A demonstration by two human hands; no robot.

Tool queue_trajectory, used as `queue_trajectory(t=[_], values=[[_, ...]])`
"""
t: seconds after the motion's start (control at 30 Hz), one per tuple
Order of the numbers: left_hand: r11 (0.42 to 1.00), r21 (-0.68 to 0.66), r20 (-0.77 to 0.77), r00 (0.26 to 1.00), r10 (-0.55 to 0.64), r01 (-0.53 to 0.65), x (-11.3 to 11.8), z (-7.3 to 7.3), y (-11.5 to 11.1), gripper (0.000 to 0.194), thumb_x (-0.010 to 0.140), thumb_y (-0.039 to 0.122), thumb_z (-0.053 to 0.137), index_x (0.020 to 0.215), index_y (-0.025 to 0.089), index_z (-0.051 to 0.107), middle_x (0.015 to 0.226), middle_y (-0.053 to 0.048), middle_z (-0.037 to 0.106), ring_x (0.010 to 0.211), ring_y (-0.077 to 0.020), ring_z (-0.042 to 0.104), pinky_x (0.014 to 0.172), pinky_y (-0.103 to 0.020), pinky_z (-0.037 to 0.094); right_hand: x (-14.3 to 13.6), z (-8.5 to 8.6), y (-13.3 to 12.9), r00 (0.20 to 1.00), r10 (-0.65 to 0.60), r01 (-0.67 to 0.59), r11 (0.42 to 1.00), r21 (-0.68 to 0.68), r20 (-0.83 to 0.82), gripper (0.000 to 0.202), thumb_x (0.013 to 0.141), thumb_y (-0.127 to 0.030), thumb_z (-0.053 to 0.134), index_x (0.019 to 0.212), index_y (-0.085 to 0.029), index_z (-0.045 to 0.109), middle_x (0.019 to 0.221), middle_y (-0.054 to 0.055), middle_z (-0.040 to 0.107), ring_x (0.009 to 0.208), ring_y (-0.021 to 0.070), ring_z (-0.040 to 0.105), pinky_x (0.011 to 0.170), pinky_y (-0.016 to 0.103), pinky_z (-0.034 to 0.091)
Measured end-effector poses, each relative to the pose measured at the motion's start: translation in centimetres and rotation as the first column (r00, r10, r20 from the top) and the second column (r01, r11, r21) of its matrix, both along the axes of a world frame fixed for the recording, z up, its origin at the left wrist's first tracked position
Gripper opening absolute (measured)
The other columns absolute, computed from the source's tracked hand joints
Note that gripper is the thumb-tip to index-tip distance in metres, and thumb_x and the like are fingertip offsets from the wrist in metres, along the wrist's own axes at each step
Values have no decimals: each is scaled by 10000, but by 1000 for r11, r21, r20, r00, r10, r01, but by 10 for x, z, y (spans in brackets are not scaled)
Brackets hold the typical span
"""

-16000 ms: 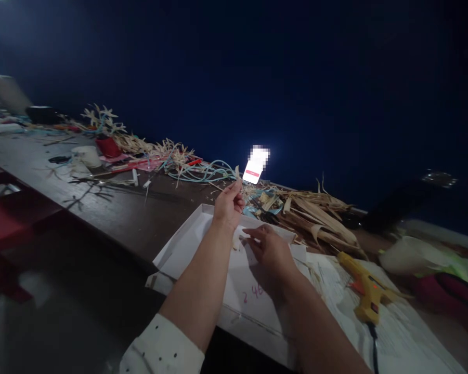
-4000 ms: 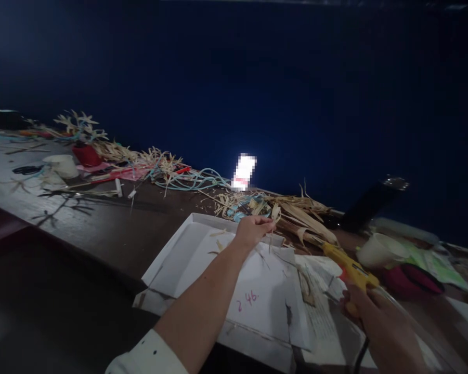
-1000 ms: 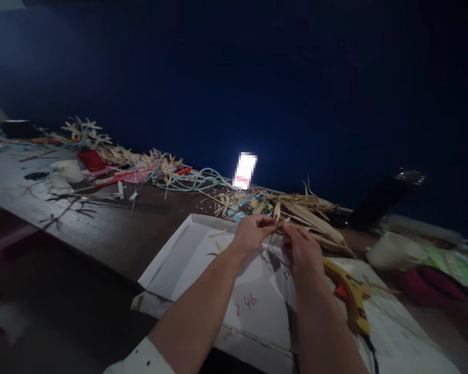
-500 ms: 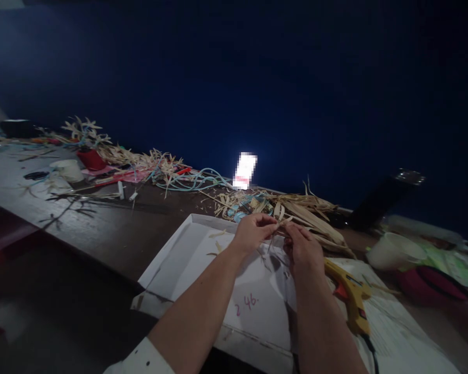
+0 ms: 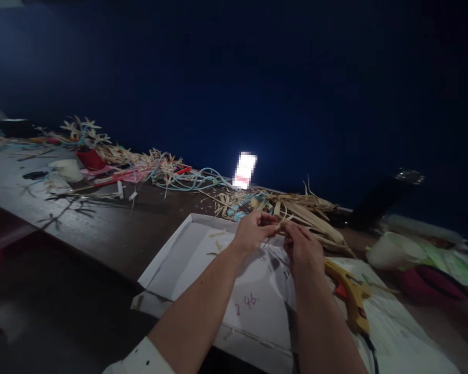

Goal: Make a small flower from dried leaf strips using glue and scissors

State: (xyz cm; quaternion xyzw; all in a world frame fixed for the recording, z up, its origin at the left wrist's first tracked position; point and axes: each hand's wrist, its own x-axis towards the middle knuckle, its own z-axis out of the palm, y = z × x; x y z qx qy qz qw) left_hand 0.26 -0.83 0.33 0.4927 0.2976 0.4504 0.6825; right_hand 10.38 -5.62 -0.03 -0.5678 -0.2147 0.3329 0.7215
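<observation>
Over the far edge of a white box lid (image 5: 218, 332), my left hand (image 5: 255, 231) and my right hand (image 5: 304, 246) meet, fingertips almost touching. Both pinch a small piece made of pale dry husk strips (image 5: 283, 221). Thin ends of it stick out between the fingers. Below, the lid holds a few loose strips (image 5: 218, 246) and bears red handwriting. Right behind the hands lie long dry husk leaves (image 5: 312, 215). A yellow glue gun (image 5: 353, 296) rests on paper beside my right forearm.
A lit phone (image 5: 245, 170) leans at the back. Pale blue tubing (image 5: 197, 179), husk flowers (image 5: 161, 163), a red pot (image 5: 91, 159) and a white cup (image 5: 67, 170) are at left. At right stand another white cup (image 5: 395, 252), a magenta bowl (image 5: 432, 284) and a dark cylinder (image 5: 386, 197).
The husk piece has turned slightly between my fingertips, and its strips point differently. Both hands stay in nearly the same place.
</observation>
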Motion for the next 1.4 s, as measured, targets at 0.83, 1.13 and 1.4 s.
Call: queue_trajectory(t=[0.83, 1.13, 1.4], values=[[997, -68, 30, 999, -26, 28, 1, 1, 0, 324, 585, 141, 780, 811, 99, 551, 608, 1, 621, 519, -86, 593, 584, -231, 495, -3, 3, -1, 998, 23, -19, 998, 67, -51, 249, 536, -291, 755, 725, -144, 687, 514, -49, 530, 394, 35, 332, 340, 167, 219], [998, -65, 27, 1000, -13, 14, 1, -2, 2, 286, 602, 107, 757, 807, 98, 558, 584, 1, 621, 495, -83, 584, 555, -220, 482, -3, 5, -2, 996, 31, -27, 999, 47, -81, 209, 528, -280, 744, 663, -153, 647, 496, -68, 504, 374, 23, 322, 339, 163, 221], [999, -51, 24, 1000, 13, -12, 2, -4, 3, 257, 630, 98, 733, 805, 105, 545, 578, 6, 619, 497, -84, 588, 542, -212, 481, -4, 6, -3, 995, 35, -30, 998, 55, -92, 189, 525, -266, 740, 613, -153, 615, 484, -66, 494, 377, 23, 327, 339, 155, 227]])
